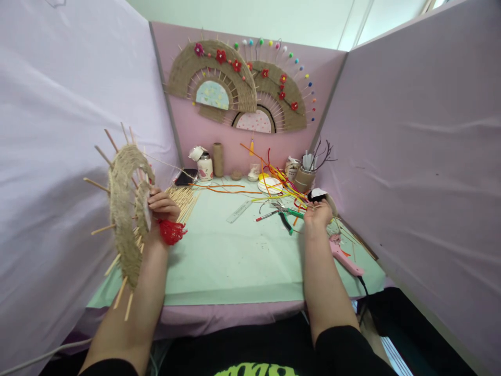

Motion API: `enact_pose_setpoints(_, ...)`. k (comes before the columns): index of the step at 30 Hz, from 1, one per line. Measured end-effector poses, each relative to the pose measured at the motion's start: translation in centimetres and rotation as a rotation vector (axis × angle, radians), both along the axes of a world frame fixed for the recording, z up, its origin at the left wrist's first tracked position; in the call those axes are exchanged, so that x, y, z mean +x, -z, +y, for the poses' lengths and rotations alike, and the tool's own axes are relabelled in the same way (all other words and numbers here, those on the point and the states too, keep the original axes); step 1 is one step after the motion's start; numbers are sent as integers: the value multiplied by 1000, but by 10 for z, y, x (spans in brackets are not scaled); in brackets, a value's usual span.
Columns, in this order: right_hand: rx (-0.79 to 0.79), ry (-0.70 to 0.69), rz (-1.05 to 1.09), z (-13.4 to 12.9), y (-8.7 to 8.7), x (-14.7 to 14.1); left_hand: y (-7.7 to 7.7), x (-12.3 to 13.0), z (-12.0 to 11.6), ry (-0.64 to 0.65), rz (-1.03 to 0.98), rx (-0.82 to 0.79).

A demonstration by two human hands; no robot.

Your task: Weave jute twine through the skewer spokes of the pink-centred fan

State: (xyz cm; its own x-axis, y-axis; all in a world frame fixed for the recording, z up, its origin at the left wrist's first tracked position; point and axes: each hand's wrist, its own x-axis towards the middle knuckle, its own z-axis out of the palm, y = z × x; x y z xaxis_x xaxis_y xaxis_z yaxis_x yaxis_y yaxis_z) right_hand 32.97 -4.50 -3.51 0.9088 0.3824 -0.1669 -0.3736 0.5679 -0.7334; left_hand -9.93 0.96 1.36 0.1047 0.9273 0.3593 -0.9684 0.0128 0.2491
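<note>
My left hand [163, 204] is raised at the left, its fingers closed on a half-round fan [126, 209] of thin wooden sticks woven with brown twine. The fan is seen nearly edge-on, with bare stick ends jutting from its outer rim. A red net-like bunch [171, 232] hangs by my left wrist. Over the right side of the table, my right hand [319, 214] has its fingers curled together; whatever they may hold is too small to make out. Just behind it are a black roll with white on top [317, 195] and green-handled pliers [286, 221].
Several coloured pipe cleaners [279, 175] lie around a white disc [270, 185]. A ruler [239, 212], a red marker [266, 216] and a pink glue gun [346, 258] are on the table. Thin sticks [183, 201] lie at left. Two finished fans [213, 68] hang behind.
</note>
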Motion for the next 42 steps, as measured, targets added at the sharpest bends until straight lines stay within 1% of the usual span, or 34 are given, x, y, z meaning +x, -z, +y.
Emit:
enact_pose_setpoints(3,-92,-49,-165,5,4,-12,1,2,2,33,80,-44)
enact_pose_setpoints(6,-252,-80,-468,8,11,-21,6,7,3,114,277,-116)
enact_pose_setpoints(8,-327,-23,-659,8,15,-24,11,11,1,200,449,-171)
enact_pose_setpoints(10,-382,81,-794,5,15,-26,19,18,-2,298,605,-223)
enact_pose_setpoints(12,-387,168,-870,2,11,-30,27,26,-7,403,735,-263)
enact_pose_setpoints(13,-359,165,-894,0,7,-34,31,30,-9,446,792,-277)
enact_pose_setpoints(14,-307,115,-920,-2,2,-40,35,35,-11,481,852,-283)
enact_pose_setpoints(15,-234,6,-946,-3,-2,-46,38,39,-12,506,905,-275)
enact_pose_setpoints(18,-26,-439,-986,-8,-13,-72,45,52,-16,545,1019,-199)
enact_pose_setpoints(20,63,-674,-1003,-12,-17,-90,48,59,-18,588,1073,-125)
enact_pose_setpoints(23,125,-904,-1030,-19,-18,-109,51,65,-19,658,1142,-66)
enact_pose_setpoints(26,123,-1064,-1013,-26,-19,-118,52,67,-19,672,1170,-63)
enact_pose_setpoints(30,54,-1116,-974,-31,-21,-118,52,66,-19,672,1183,-61)
enact_pose_setpoints(33,-19,-1141,-911,-28,-20,-116,51,66,-20,657,1185,-55)
enact_pose_setpoints(35,-40,-1145,-860,-25,-18,-115,50,66,-21,656,1190,-50)
enact_pose_setpoints(38,-55,-1101,-856,-22,-16,-114,48,66,-22,680,1204,-15)
enact_pose_setpoints(42,-85,-977,-947,-22,-17,-113,49,66,-22,748,1248,74)
